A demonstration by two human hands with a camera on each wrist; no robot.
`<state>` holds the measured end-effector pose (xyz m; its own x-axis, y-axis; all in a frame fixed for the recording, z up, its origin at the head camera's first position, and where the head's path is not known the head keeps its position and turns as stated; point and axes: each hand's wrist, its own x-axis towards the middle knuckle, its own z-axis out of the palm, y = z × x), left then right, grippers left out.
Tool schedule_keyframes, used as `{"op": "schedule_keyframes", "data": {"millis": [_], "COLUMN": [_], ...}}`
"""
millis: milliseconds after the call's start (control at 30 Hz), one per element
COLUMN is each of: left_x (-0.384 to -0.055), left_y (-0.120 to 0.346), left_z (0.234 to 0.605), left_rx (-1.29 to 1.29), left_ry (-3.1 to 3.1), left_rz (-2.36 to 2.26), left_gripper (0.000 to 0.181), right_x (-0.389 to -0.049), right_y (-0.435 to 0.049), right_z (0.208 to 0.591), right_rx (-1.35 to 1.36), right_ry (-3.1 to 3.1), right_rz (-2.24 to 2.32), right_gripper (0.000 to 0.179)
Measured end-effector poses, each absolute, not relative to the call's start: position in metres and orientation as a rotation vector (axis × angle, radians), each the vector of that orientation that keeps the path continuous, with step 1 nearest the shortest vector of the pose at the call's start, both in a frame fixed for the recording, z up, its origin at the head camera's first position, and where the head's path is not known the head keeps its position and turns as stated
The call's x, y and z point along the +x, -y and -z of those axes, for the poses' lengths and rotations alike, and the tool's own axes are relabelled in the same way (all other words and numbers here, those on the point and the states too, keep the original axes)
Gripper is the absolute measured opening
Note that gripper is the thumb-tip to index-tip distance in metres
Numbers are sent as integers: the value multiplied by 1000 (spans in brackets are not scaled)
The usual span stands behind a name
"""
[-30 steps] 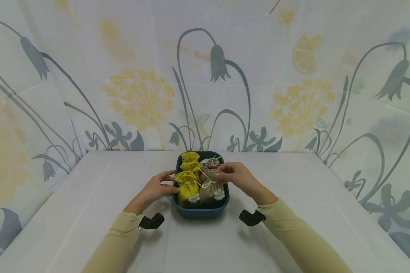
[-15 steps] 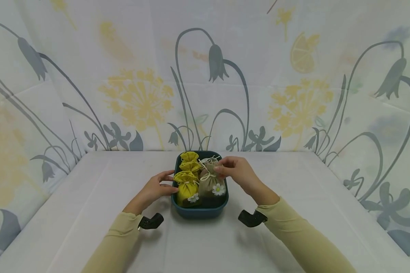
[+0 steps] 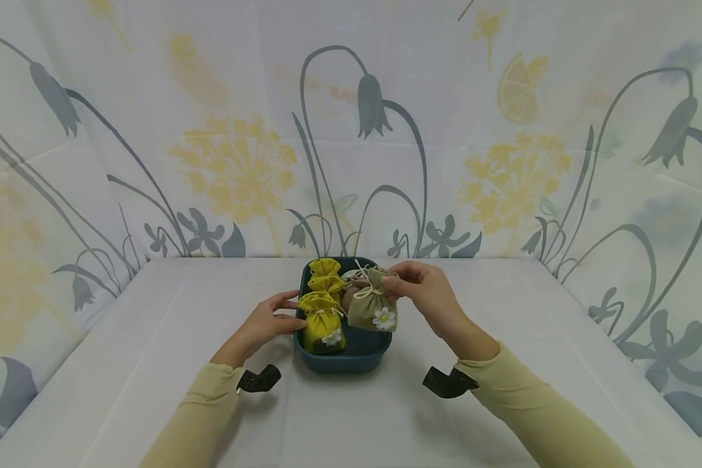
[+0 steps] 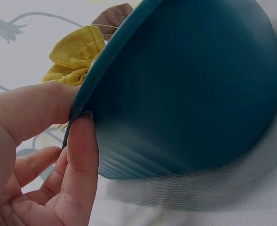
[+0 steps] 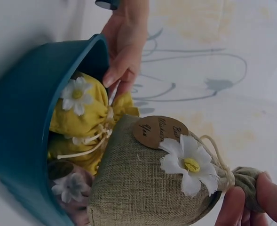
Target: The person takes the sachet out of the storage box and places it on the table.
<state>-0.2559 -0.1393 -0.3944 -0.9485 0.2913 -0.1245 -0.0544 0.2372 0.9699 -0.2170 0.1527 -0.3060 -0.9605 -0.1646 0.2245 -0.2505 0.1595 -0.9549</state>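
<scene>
Steadying the box: at far left, I see the left hand (image 3: pixel 266 320) pinching the rim, digits on both sides of the wall.
Teal box (image 3: pixel 342 364): it stands on the desk (image 3: pixel 152 364), between the two hands.
Yellow bags: they line its left side; the nearest yellow bag (image 3: pixel 322 328) bears a white flower (image 3: pixel 332 337).
Brown bag (image 5: pixel 63 170): from the right wrist view I find it inside the box, beyond the lifted one.
Khaki bag (image 3: pixel 367 313): it hangs tilted over the box's right side, its base above the bare front floor.
Right hand (image 3: pixel 429 294): fingers and thumb grasp this bag's gathered neck.
Bag and box, step: I judge this to be lifting one bag free while the other hand braces the box.
Rim and neighbours, next move: to my mind it calls for a firm hold on the neck and enough height to clear both.
Round tag (image 5: pixel 160 132): I make out "Best", "Wishes" and "You", sideways and partly under the bag's daisy (image 5: pixel 191 165).
Box wall: I can read no brand on it.
</scene>
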Motion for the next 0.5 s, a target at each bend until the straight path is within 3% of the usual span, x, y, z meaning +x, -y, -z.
{"op": "schedule_keyframes", "data": {"millis": [500], "left_x": [-255], "left_y": [139], "left_z": [393], "left_rx": [204], "left_ry": [-2244], "left_rz": [-1773], "left_gripper": [73], "right_x": [-204], "right_y": [-191], "right_z": [300], "right_rx": [360], "right_ry": [2281], "right_rz": [-1864], "right_gripper": [23]}}
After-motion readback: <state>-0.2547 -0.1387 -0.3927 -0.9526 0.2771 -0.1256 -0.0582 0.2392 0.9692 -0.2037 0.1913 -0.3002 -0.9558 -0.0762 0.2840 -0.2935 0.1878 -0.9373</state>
